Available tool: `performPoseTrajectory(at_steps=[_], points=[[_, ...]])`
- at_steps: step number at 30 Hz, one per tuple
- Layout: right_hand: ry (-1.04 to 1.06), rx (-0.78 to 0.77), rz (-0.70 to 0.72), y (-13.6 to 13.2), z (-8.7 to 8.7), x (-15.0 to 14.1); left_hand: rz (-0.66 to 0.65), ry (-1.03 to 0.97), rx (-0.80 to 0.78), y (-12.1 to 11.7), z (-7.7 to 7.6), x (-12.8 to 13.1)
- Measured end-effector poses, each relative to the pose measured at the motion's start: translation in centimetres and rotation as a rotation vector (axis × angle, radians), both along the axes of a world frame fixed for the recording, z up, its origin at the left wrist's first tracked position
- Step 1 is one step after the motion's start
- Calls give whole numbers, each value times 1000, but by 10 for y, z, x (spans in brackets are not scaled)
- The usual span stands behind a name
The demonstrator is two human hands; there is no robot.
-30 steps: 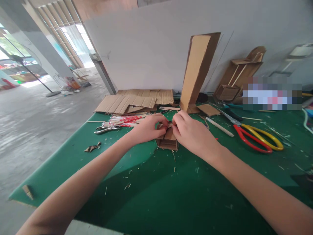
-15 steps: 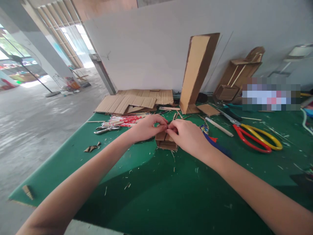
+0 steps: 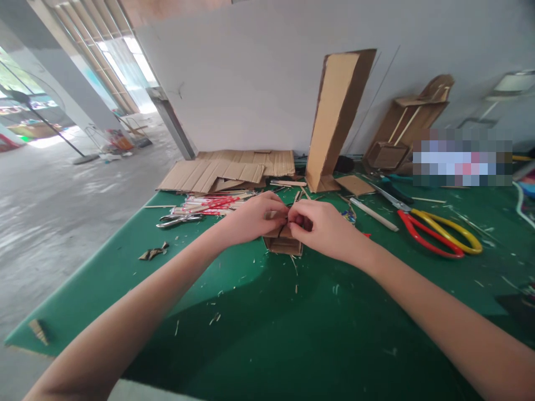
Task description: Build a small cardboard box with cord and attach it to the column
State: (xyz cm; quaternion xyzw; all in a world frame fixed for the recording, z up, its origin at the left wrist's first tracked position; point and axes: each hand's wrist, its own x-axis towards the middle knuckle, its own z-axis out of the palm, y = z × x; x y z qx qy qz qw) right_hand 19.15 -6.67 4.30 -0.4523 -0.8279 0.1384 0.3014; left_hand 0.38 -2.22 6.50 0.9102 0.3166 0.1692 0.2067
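A small cardboard box (image 3: pixel 283 245) sits on the green tabletop, its open side facing me. Over its top, my left hand (image 3: pixel 257 217) has thumb and fingers pinched together at the box's upper face. Just beside it, my right hand (image 3: pixel 315 223) is closed too, fingers curled and thumb tip close to the left fingertips. Whatever lies between the fingertips is too small and hidden to make out. The hands cover much of the box's top and far side.
Large scissors with red and yellow handles (image 3: pixel 434 231) lie at right, near a pale-handled knife (image 3: pixel 374 214). Wrapped sticks (image 3: pixel 204 203) and metal scissors (image 3: pixel 179 221) are at left. Behind stand flat cardboard sheets (image 3: pixel 217 170) and a tall cardboard trough (image 3: pixel 334 117).
The fingertips have shifted slightly on top of the box, the right hand's fingers curling more. The view has tilted a little; the box remains in place on the table.
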Motion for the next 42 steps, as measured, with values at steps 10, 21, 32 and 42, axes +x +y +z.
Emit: performPoseTrajectory(at_steps=[10, 21, 32, 42], points=[[18, -14, 125, 2, -3, 6, 171, -34, -128, 7, -4, 9], [-35, 113, 39, 0, -5, 5, 147, -39, 275, -3, -13, 9], [-120, 159, -35, 2, -13, 2, 155, -85, 263, -3, -13, 9], [6, 98, -105, 0, -15, -6, 109, -264, 451, -1, -35, 1]])
